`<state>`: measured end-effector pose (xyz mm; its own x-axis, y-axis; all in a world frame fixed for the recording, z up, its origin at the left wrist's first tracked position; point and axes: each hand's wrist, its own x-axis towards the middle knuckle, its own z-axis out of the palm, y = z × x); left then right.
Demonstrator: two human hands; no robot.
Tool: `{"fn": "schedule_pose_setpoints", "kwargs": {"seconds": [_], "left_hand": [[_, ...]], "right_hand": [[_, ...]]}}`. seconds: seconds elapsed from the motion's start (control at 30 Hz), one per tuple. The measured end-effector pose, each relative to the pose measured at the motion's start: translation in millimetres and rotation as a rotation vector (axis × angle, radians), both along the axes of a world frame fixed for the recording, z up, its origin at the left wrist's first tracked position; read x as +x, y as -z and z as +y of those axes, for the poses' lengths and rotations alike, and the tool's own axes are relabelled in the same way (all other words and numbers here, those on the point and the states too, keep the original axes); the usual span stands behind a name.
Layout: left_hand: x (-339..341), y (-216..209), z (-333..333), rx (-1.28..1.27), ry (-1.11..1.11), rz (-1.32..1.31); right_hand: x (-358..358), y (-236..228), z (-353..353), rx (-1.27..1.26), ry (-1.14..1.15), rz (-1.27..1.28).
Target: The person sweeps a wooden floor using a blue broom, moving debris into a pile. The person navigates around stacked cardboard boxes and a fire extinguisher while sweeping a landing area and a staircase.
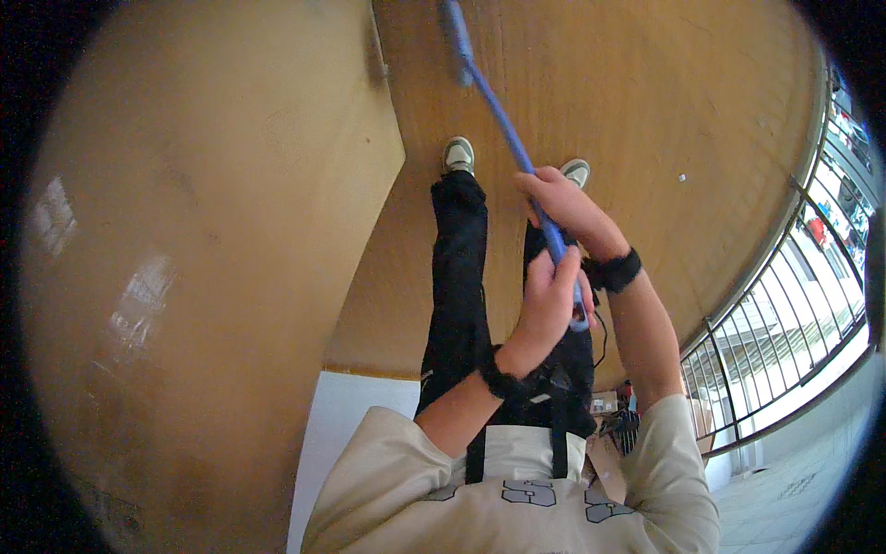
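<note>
A long blue broom (503, 120) slants up and away from me, its narrow head blurred near the top edge of the view. Partway along the handle, my right hand (568, 208) is closed around it. Closer to my body, my left hand (551, 295) wraps the handle near its rounded end, which pokes out below the fingers. The broom head is over the brown floor (646, 102), beyond my feet; whether it touches the floor I cannot tell.
A large, shiny brown surface (231, 185) fills the left side, with a corner jutting toward my left shoe (459, 155). Metal railing (766, 342) runs along the right. Boxes and clutter (604, 403) lie behind me by my right arm. A small white scrap (682, 177) is on the floor.
</note>
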<state>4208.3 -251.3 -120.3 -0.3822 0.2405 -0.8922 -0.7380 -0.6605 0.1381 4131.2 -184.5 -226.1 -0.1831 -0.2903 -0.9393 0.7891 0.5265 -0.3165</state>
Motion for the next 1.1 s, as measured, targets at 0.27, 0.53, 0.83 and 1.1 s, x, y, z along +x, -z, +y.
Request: {"fn": "schedule_pose_setpoints", "kwargs": {"seconds": [0.27, 0.53, 0.83, 1.1], "left_hand": [[-50, 84, -62, -0.290, 0.097, -0.024], [-57, 66, 9, -0.176, 0.322, -0.045], [-29, -20, 21, 0.075, 0.309, -0.002], [-14, -34, -2, -0.177, 0.293, -0.057]], "right_hand": [[-40, 104, -77, -0.215, -0.014, 0.115], [-27, 64, 21, 0.062, 0.362, -0.062], [-6, -33, 62, 0.184, 0.235, 0.088], [2, -25, 8, -0.121, 0.163, 0.044]]}}
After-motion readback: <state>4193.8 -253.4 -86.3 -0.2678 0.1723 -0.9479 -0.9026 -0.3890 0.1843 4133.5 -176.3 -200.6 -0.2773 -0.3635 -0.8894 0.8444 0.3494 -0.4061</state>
